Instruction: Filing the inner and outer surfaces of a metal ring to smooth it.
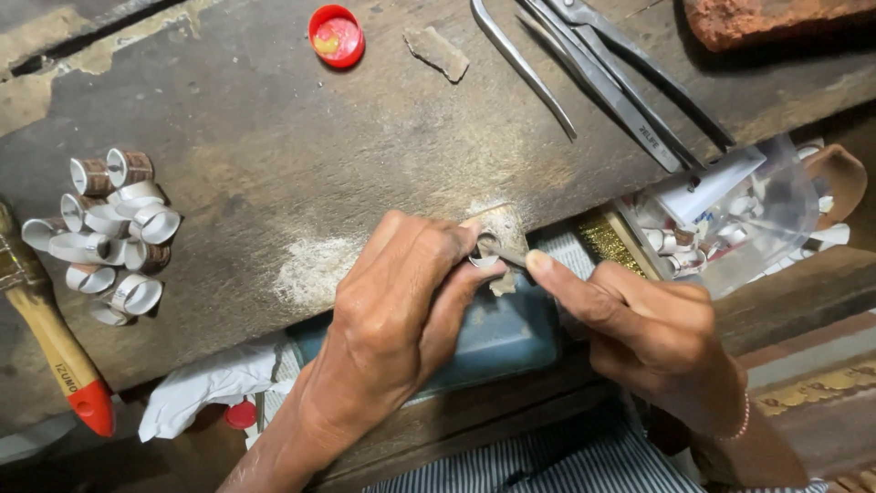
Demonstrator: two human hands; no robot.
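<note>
A small silver ring (484,256) is pinched between the thumb and fingers of the left hand (401,310), held against a worn wooden peg (507,239) at the bench (274,146) edge. The right hand (639,329) pinches a thin tool (513,259) between thumb and forefinger, its tip touching the ring. Below both hands sits a blue tray (497,333). Just right of the right hand is a clear plastic bag (748,219) with more rings inside. Well left of the left hand lies a pile of rings (109,233), with a wooden hammer handle (55,342) beside it. Beyond the hands lie metal tongs (611,78), a red cap (337,36) and a small stone chip (437,51).
</note>
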